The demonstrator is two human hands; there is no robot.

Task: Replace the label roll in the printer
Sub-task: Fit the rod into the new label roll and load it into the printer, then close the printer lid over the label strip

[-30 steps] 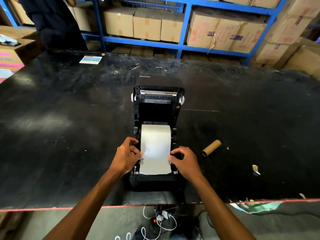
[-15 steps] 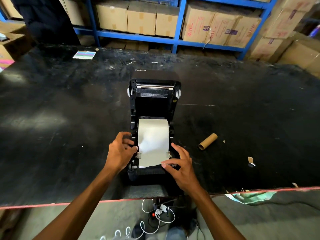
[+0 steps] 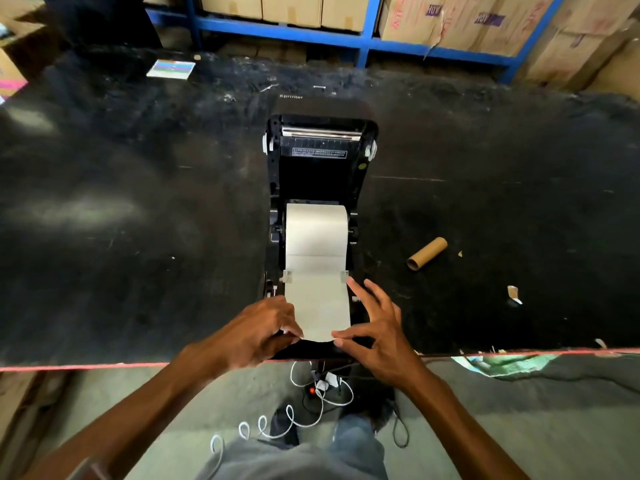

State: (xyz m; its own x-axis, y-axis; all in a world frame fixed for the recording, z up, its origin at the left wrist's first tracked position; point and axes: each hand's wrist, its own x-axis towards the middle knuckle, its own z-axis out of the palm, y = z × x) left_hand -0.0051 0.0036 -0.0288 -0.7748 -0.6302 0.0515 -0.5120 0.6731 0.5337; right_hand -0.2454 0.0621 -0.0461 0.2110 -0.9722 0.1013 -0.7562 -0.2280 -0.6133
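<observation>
Head camera looks down on a black printer [image 3: 320,174], lid raised, at the near edge of a dark table [image 3: 121,220]; the white label roll [image 3: 317,230] sits in its bay, its strip drawn forward under two side guides; the left hand [image 3: 263,327] pinches the strip's near left corner; the right hand [image 3: 377,327] seems to pinch the right corner, its other fingers spread; an empty cardboard core [image 3: 426,253] lies well apart to the right.

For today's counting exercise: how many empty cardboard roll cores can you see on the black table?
1. The cardboard core lies on its side on the table, right of the open printer. Any others behind the printer would be hidden.
</observation>
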